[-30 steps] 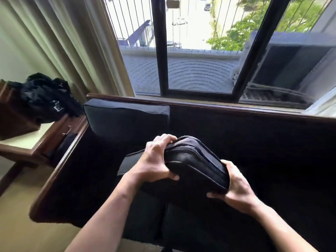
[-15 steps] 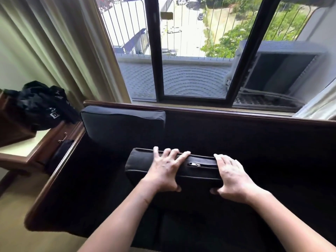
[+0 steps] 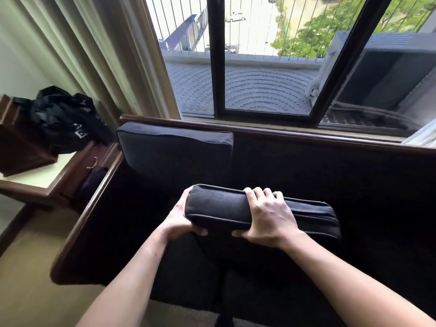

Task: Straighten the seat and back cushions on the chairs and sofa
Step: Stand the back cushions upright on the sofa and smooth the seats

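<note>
I hold a dark back cushion (image 3: 219, 210) edge-up over the sofa's seat, a little in front of the backrest. My left hand (image 3: 180, 221) grips its left end from below and behind. My right hand (image 3: 267, 217) wraps over its top edge near the middle, thumb underneath. Another dark back cushion (image 3: 173, 154) stands upright against the sofa's backrest at the far left. The sofa (image 3: 330, 175) is dark with a wooden frame; its seat cushions lie in deep shadow below my hands.
The sofa's wooden left armrest (image 3: 94, 204) curves down toward me. A side table (image 3: 44, 180) at the left carries a dark box and a black bag (image 3: 63, 121). Curtains (image 3: 101, 55) and a window (image 3: 259, 67) stand behind the sofa. Beige floor lies at the lower left.
The cushion lay flat-edged with both my palms pressing its top; now both hands have shifted left and grip it, the left hand at its end, and it sits further right and lifted.
</note>
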`<state>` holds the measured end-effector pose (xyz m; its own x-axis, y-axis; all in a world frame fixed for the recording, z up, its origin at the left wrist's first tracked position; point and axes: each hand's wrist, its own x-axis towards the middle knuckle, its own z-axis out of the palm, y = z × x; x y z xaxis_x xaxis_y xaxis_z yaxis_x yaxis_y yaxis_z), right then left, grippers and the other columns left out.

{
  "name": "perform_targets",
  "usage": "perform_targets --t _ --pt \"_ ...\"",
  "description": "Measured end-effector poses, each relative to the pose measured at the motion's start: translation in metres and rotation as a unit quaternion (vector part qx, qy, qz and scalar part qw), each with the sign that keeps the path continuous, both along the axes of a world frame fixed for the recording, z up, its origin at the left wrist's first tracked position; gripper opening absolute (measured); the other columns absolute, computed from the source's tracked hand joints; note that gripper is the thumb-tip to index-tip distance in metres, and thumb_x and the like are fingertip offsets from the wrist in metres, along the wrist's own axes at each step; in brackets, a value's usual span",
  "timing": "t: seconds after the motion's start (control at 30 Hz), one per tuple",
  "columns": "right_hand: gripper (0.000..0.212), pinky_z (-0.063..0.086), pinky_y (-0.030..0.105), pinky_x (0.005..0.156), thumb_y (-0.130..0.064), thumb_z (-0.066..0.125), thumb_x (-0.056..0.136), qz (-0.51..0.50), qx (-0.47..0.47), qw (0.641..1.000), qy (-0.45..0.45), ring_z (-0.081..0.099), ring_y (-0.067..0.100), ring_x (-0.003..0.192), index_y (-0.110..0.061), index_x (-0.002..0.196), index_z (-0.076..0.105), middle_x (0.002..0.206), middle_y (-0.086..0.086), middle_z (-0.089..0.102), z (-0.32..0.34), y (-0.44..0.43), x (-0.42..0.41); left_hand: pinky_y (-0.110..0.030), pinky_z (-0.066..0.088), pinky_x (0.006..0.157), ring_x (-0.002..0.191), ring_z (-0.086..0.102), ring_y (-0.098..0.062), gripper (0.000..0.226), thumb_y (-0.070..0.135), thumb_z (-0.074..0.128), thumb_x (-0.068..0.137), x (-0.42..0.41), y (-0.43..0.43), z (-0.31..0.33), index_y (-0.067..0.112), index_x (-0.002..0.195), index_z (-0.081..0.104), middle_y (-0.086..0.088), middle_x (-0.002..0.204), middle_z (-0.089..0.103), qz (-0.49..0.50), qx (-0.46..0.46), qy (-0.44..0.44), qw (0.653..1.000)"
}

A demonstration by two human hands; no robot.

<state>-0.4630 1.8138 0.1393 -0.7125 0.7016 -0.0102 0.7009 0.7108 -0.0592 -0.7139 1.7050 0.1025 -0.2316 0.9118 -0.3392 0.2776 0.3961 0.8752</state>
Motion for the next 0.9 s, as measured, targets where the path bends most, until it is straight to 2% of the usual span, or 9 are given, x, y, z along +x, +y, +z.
perform_targets --t 0.1,0.2,0.27,0.33,0.47,0.6,0.73,0.83,0.9 --pt "0.111 0.041 0.045 0.094 -0.092 0.052 0.059 0.001 0.01 1.0 0.02 0.057 0.025 0.103 -0.015 0.138 0.046 0.119 0.0 0.06 -0.004 0.0 0.018 -0.024 0.059 0.077 0.108 0.069 -0.015 0.102 -0.016 0.091 0.049 0.025 -0.005 -0.013 0.025 0.133 0.05 0.003 0.116 0.071 0.041 -0.016 -0.043 0.998" --pt "0.101 0.04 0.044 0.094 -0.088 0.055 0.062 -0.008 0.006 0.999 0.044 0.057 0.023 0.101 -0.018 0.135 0.049 0.115 -0.002 0.061 -0.003 0.001 0.037 -0.017 0.054 0.069 0.087 0.067 0.003 0.092 -0.025 0.085 0.047 0.05 -0.002 -0.009 0.02 0.121 0.055 0.011 0.096 0.071 0.088 -0.001 -0.048 0.995" --pt "0.1 0.041 0.043 0.096 -0.087 0.058 0.063 -0.01 0.002 0.998 0.065 0.057 0.021 0.103 -0.019 0.135 0.05 0.116 -0.005 0.061 0.004 0.005 0.056 -0.017 0.054 0.068 0.081 0.067 0.007 0.09 -0.025 0.086 0.046 0.065 0.003 0.001 0.018 0.119 0.057 0.013 0.092 0.072 0.101 0.015 -0.043 0.994" --pt "0.101 0.042 0.042 0.096 -0.088 0.06 0.063 -0.011 0.001 0.995 0.101 0.058 0.02 0.103 -0.018 0.135 0.053 0.117 -0.006 0.062 0.014 0.013 0.083 -0.019 0.056 0.069 0.086 0.069 0.001 0.096 -0.024 0.089 0.042 0.082 0.011 0.015 0.021 0.121 0.059 0.008 0.1 0.074 0.095 0.039 -0.034 0.994" --pt "0.104 0.046 0.04 0.095 -0.084 0.072 0.059 -0.047 -0.037 0.974 0.22 0.056 0.015 0.104 -0.016 0.136 0.054 0.12 -0.004 0.062 0.022 0.034 0.163 -0.04 0.063 0.085 0.105 0.073 -0.026 0.106 -0.004 0.097 0.034 0.133 0.04 0.053 0.032 0.128 0.064 -0.009 0.119 0.072 0.048 0.13 -0.01 0.99" --pt "0.111 0.035 0.033 0.103 -0.079 0.075 0.059 -0.09 -0.148 0.939 0.297 0.036 -0.004 0.121 -0.03 0.15 0.035 0.139 -0.024 0.039 0.007 0.046 0.229 -0.032 0.055 0.099 0.113 0.067 -0.014 0.096 0.018 0.096 0.039 0.201 0.084 0.079 0.028 0.13 0.068 0.008 0.118 0.07 -0.039 0.184 0.114 0.975" --pt "0.106 0.028 0.034 0.116 -0.085 0.055 0.076 -0.141 -0.271 0.868 0.391 0.03 0.01 0.147 -0.032 0.16 0.018 0.161 -0.009 0.029 -0.035 0.044 0.262 -0.032 0.049 0.097 0.105 0.057 -0.016 0.081 0.024 0.089 0.055 0.289 0.122 0.043 0.027 0.132 0.067 0.011 0.113 0.062 -0.163 0.162 0.253 0.94" --pt "0.105 0.018 0.014 0.117 -0.085 0.046 0.082 -0.229 -0.328 0.803 0.442 0.019 -0.001 0.151 -0.024 0.162 0.016 0.167 -0.006 0.019 -0.068 0.039 0.278 -0.035 0.045 0.104 0.112 0.052 -0.019 0.081 0.019 0.081 0.061 0.337 0.133 -0.009 0.023 0.14 0.063 0.006 0.118 0.059 -0.216 0.114 0.274 0.93" --pt "0.093 0.013 0.001 0.109 -0.07 0.05 0.091 -0.285 -0.341 0.782 0.436 0.016 -0.002 0.15 -0.021 0.162 0.015 0.169 -0.003 0.016 -0.085 0.043 0.291 -0.036 0.042 0.113 0.125 0.049 -0.021 0.088 0.02 0.079 0.061 0.354 0.138 -0.036 0.019 0.147 0.059 0.001 0.129 0.058 -0.242 0.099 0.275 0.925"
